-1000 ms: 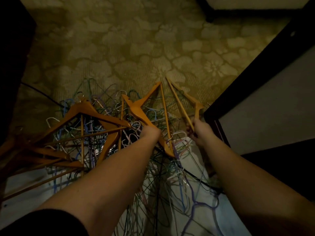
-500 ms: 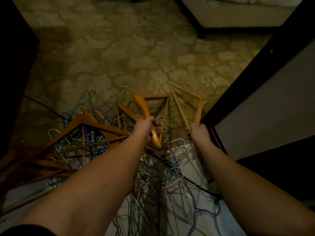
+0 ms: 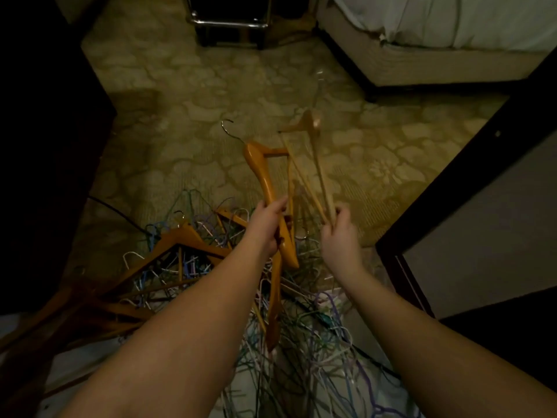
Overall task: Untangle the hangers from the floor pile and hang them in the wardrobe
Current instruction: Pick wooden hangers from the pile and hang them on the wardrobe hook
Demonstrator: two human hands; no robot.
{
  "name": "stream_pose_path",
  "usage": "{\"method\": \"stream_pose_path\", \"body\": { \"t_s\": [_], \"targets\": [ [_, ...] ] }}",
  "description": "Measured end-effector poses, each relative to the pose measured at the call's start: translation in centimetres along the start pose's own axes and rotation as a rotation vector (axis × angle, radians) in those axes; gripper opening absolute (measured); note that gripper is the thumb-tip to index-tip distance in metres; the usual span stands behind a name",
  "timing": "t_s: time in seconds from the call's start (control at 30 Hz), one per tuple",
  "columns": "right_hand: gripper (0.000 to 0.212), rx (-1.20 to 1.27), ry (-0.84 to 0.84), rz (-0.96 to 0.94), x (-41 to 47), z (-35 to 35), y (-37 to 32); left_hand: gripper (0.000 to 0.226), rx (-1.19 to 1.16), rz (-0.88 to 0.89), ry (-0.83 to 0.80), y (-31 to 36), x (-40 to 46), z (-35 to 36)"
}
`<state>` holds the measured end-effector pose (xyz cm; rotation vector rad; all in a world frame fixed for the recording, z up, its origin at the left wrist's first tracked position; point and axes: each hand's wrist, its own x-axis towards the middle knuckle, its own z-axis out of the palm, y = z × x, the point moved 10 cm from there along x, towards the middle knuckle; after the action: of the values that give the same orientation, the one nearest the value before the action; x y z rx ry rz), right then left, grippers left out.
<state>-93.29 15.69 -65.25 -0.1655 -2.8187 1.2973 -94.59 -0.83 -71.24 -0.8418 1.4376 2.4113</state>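
Two wooden hangers are held lifted above the floor pile (image 3: 271, 312), one per hand, prob. so each can be drawn free w/o dragging wire hangers along. Left hand (image 3: 266, 224): fingers curled round the shoulder of the orange hanger (image 3: 262, 173), metal hook pointing away from the person. A second orange hanger appears to hang below the same grip; link betw. them cannot be told. Right hand (image 3: 339, 233): fingers pinched on one end of the paler hanger (image 3: 304, 164), which crosses the orange one's bar, so separation is judged incomplete. Dark wardrobe frame (image 3: 452, 188) stands at right; nothing hung yet.
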Motion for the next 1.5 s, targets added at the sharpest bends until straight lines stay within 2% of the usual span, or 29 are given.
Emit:
{"method": "stream_pose_path", "body": {
  "t_s": [0.2,0.3,0.43,0.6,0.63,0.7,0.73,0.8,0.9,0.97,1.07,1.23,1.43,1.5],
  "targets": [
    [0.039,-0.028,-0.186,-0.143,-3.6,4.8,-3.6,0.024,-0.138,0.096,-0.113,2.6,-0.6,-0.3],
    [0.034,0.095,-0.289,-0.143,-4.5,7.1,-4.9,0.019,-0.115,0.135,-0.083,3.6,-0.7,-2.4],
    [0.038,0.157,-0.398,-0.154,-5.9,10.6,-6.7,0.036,-0.111,0.143,-0.021,4.7,-1.2,-6.5],
    [0.040,0.219,-0.590,-0.195,-7.5,14.8,-9.9,0.036,-0.133,0.082,0.078,6.2,-2.6,-11.6],
    [0.041,0.251,-0.620,-0.173,-7.3,15.4,-10.1,0.037,-0.117,0.075,0.100,6.6,-3.0,-12.5],
    [0.048,0.308,-0.595,-0.011,-5.7,15.8,-9.0,0.043,-0.081,0.083,0.129,7.6,-3.9,-14.0],
    [0.051,0.284,-0.558,0.078,-4.7,15.8,-7.9,0.041,-0.060,0.105,0.143,8.2,-4.5,-14.8],
    [0.047,0.062,-0.535,0.126,-3.1,15.9,-6.0,0.035,0.012,0.150,0.193,9.2,-5.8,-16.8],
    [0.041,-0.382,-0.727,0.089,-3.0,18.5,-3.3,0.045,0.182,0.186,0.290,9.7,-7.7,-20.4],
    [0.048,-0.496,-0.764,0.102,-3.0,20.2,-1.8,0.050,0.217,0.195,0.346,9.3,-8.3,-22.3],
    [0.055,-0.536,-0.709,0.107,-3.1,22.0,-0.8,0.045,0.175,0.180,0.373,8.0,-8.9,-24.4],
    [0.044,-0.644,-0.660,0.020,-3.4,22.3,-0.1,0.030,0.095,0.134,0.415,7.3,-9.6,-28.1],
    [0.026,-0.460,-0.780,0.133,-4.2,21.8,-2.1,0.026,-0.011,0.082,0.434,6.2,-9.1,-30.5],
    [0.026,-0.347,-0.787,0.194,-4.4,21.1,-2.8,0.029,-0.053,0.075,0.433,6.0,-8.9,-30.6]
  ]
}}
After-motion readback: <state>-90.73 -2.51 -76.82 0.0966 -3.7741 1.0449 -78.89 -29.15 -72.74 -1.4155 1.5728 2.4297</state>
